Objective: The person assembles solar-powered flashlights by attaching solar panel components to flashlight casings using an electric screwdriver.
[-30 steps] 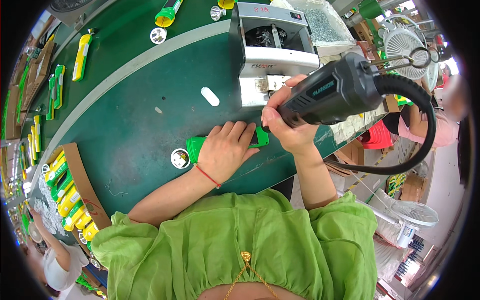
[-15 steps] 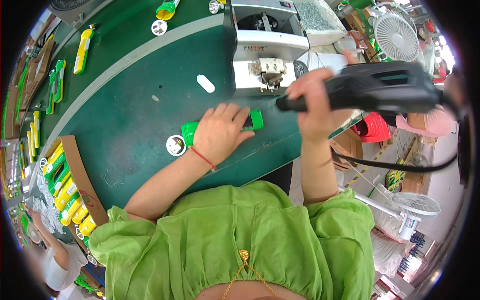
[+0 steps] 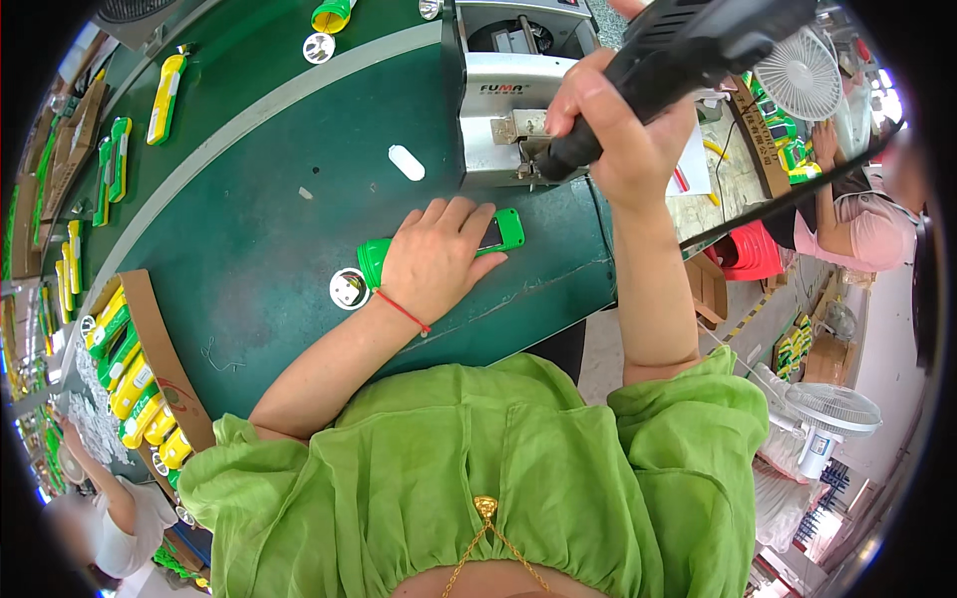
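Observation:
My left hand (image 3: 431, 253) lies over a green flashlight body (image 3: 511, 228) on the green tabletop, its fingers curled across the far side and the thumb on the near side. The hand covers the flashlight's middle. Beside its left end is a round white-rimmed flashlight head (image 3: 349, 289). My right hand (image 3: 635, 145) is wrapped around a black electric screwdriver (image 3: 688, 45), which tilts up to the right. The screwdriver's tip is at the front outlet of a grey-and-white screw feeder (image 3: 518, 75); whether a screw is on the tip cannot be seen.
A white oval piece (image 3: 407, 162) lies beyond my left hand. At left, a cardboard box (image 3: 169, 364) holds several yellow and green flashlights. More flashlights, including a yellow one (image 3: 166, 100), lie beyond the pale curved strip. The screwdriver's black cable (image 3: 788, 194) runs right, toward a person in pink.
My right hand has carried the screwdriver left and forward, bringing its tip from beside the screw feeder to the outlet. My left hand and the flashlight have hardly moved.

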### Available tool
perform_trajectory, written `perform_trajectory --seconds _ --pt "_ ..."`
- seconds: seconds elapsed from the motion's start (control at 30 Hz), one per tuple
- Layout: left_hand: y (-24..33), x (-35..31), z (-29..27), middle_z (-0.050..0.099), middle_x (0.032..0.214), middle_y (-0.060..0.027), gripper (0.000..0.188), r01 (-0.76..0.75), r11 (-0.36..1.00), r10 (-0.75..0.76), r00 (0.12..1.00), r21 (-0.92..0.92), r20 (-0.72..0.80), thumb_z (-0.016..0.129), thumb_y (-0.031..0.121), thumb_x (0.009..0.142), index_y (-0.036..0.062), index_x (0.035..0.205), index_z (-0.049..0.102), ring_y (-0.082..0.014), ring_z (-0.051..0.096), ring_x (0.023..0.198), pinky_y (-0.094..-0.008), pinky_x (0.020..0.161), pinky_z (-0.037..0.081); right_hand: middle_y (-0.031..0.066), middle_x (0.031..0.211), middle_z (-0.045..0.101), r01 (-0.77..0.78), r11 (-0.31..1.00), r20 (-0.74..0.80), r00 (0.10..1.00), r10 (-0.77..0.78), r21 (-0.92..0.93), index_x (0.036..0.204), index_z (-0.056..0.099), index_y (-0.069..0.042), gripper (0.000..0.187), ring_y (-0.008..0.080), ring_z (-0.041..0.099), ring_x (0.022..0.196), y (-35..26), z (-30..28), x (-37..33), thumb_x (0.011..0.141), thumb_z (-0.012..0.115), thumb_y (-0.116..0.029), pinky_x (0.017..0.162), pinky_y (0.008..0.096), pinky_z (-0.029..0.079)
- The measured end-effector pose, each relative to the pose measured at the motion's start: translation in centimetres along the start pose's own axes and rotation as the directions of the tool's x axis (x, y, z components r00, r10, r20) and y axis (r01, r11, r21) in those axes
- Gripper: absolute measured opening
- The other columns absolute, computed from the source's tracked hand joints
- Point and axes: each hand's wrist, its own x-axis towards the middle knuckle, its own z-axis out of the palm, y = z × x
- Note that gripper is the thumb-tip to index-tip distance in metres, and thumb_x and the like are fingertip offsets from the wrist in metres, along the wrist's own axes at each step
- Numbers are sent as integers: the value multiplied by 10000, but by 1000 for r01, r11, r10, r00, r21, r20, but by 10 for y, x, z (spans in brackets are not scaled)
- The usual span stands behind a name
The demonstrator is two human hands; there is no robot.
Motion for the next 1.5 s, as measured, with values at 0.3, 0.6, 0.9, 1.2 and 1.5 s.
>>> perform_trajectory --seconds 0.3,0.6,0.9,1.2,1.5 --pt "-2 0 3 586 957 -43 466 -8 1000 8 1000 -5 -22 762 306 736 80 1122 631 -230 586 867 -361 730 485 134 664 586 12 985 -142 989 -36 -171 1357 200 92 650 165 555 521 -17 18 -69 837 573 -25 551 318 533" --pt "0 -1 5 587 945 -39 472 -8 1000 8 999 0 -31 769 296 727 84 1126 632 -229 588 852 -356 717 487 139 708 590 105 959 -60 990 -125 -265 1296 270 21 565 182 568 551 0 11 -93 819 568 64 568 310 533" --pt "0 -3 4 559 934 -50 483 -4 1000 4 1000 -15 -14 766 322 715 85 1104 606 -222 578 888 -359 713 461 132 753 592 148 831 120 988 -98 -537 1256 292 -5 526 174 579 594 5 10 -97 823 581 76 600 282 525" --pt "-1 -4 3 571 949 -54 491 -37 999 38 998 10 -42 753 335 735 72 1120 600 -220 578 890 -353 722 456 123 756 598 133 831 184 982 -38 -540 1294 253 -41 581 168 576 612 1 4 -103 824 583 48 616 286 518" --pt "9 11 8 617 999 -67 517 23 997 -21 999 -69 35 757 358 730 76 1134 599 -243 600 903 -367 782 457 114 725 580 106 993 -183 976 -115 -58 1371 216 24 647 168 567 565 -20 15 -43 834 574 -16 609 313 525"
